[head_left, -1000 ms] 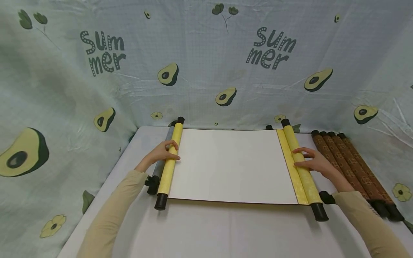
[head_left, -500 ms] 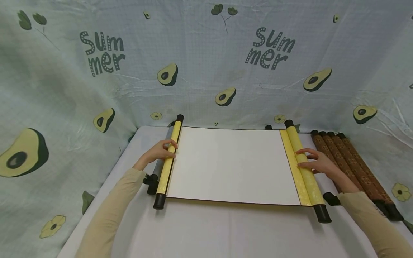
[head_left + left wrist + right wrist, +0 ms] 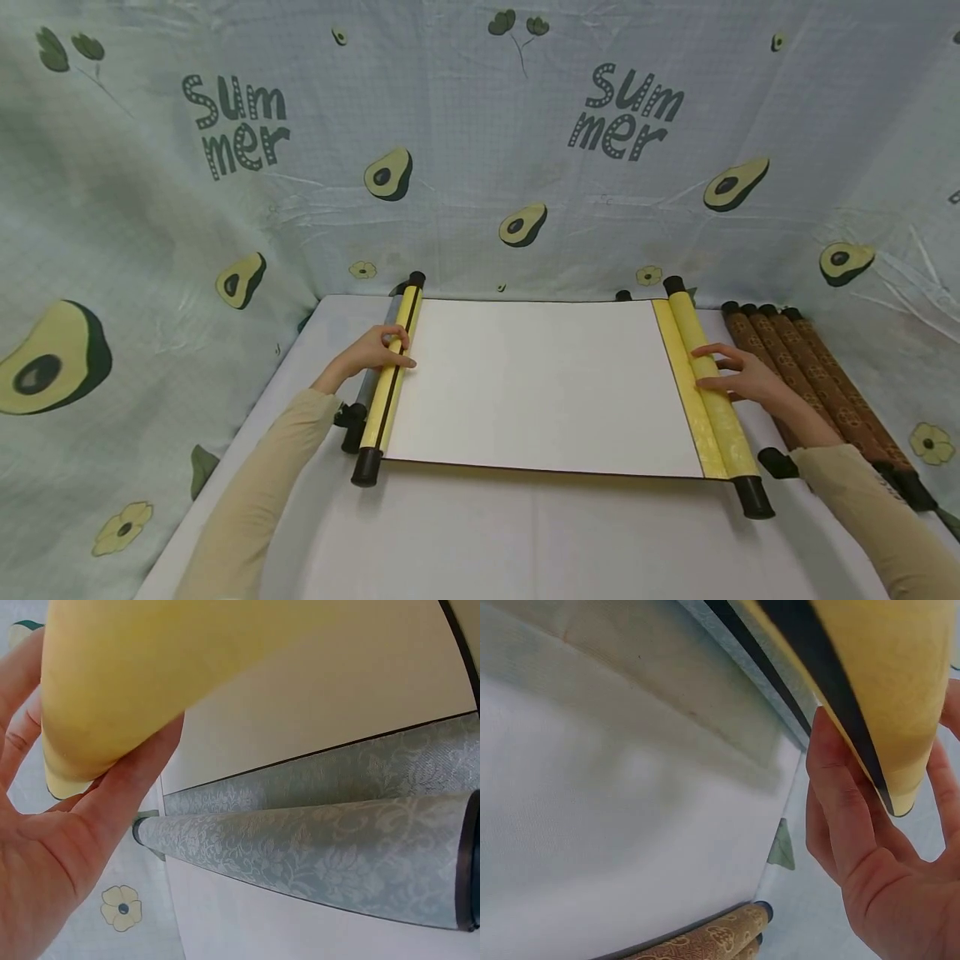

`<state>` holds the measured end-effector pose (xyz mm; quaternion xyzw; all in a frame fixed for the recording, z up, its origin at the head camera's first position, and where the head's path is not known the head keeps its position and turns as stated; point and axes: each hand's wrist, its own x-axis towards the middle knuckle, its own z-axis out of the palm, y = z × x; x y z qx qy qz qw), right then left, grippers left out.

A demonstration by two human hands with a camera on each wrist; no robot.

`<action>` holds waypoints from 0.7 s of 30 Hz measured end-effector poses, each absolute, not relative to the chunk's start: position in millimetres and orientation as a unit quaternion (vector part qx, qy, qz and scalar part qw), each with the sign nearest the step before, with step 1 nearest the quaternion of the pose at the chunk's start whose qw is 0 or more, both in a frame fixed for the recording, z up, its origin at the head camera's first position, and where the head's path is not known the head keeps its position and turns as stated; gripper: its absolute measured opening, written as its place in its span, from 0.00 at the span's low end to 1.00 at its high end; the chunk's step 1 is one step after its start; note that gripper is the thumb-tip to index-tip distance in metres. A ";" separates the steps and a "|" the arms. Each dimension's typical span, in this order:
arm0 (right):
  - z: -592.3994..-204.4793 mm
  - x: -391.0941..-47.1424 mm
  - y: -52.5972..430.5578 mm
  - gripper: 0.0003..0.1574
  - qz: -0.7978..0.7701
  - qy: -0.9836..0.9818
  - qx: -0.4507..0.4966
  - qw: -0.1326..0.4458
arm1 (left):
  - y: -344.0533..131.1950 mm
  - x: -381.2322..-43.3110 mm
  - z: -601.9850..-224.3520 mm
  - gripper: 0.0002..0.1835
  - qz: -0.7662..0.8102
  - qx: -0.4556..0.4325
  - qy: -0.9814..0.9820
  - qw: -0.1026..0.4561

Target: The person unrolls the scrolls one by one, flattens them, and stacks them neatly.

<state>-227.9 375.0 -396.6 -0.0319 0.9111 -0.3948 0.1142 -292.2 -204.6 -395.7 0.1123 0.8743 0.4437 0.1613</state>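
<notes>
A yellow hanging scroll is spread between my hands, its white paper facing up. My left hand grips its left roll, which shows a dark stripe along its length. My right hand holds the thicker right roll, fingers and thumb around it. Black caps finish both rolls. Under the yellow scroll lies a grey-blue patterned scroll, its paper partly unrolled in the left wrist view. In the right wrist view the yellow roll sits between thumb and fingers; the hidden middle of the grey-blue scroll cannot be seen.
Several rolled brown patterned scrolls lie side by side at the table's right. A black cap pokes out by the right forearm. White cloth covers the table; an avocado-print curtain hangs behind and at the sides.
The right roll has shifted a little to the right with my right hand. The left roll has turned and moved slightly left, bringing its dark stripe into view.
</notes>
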 end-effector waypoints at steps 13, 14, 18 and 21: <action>-398.2 -231.0 381.5 0.42 -0.406 0.906 -0.028 0.119 | -211.4 -294.0 -393.6 0.14 0.468 0.132 0.855 0.179; -398.0 -231.2 382.2 0.43 -0.408 0.905 -0.027 0.120 | -211.8 -294.2 -393.2 0.14 0.467 0.134 0.855 0.181; -397.0 -231.7 383.7 0.44 -0.417 0.901 -0.024 0.121 | -212.6 -294.2 -392.9 0.14 0.464 0.128 0.857 0.186; -396.6 -230.9 387.6 0.46 -0.420 0.900 -0.018 0.120 | -210.1 -296.8 -392.4 0.14 0.458 0.125 0.860 0.187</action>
